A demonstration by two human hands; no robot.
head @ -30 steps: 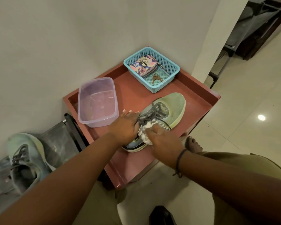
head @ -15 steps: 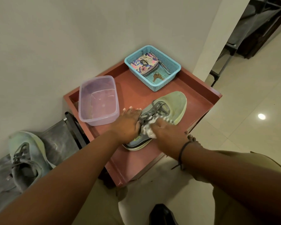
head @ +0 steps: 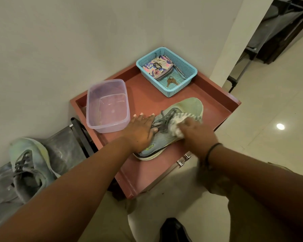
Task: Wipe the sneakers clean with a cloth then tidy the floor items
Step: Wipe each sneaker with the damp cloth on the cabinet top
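A pale green and grey sneaker (head: 187,106) lies on the red tray-top stand (head: 143,168), toe pointing away to the right. My left hand (head: 140,131) presses flat on its heel and collar, fingers reaching the grey laces. My right hand (head: 196,131) is closed on a white cloth (head: 177,125) and rubs it over the laces and right side of the shoe; the hand is blurred by motion. A second matching sneaker (head: 28,165) sits on a lower grey surface at the far left, away from both hands.
A clear purple-tinted plastic tub (head: 107,105) stands on the stand's left. A blue mesh basket (head: 166,71) at the back holds a patterned pouch, keys and a pen. A white wall runs behind; tiled floor lies to the right. A dark object (head: 175,229) sits near the bottom edge.
My right hand with the cloth has slid forward along the sneaker from its heel side to the laces and midfoot. My left hand has stayed on the heel.
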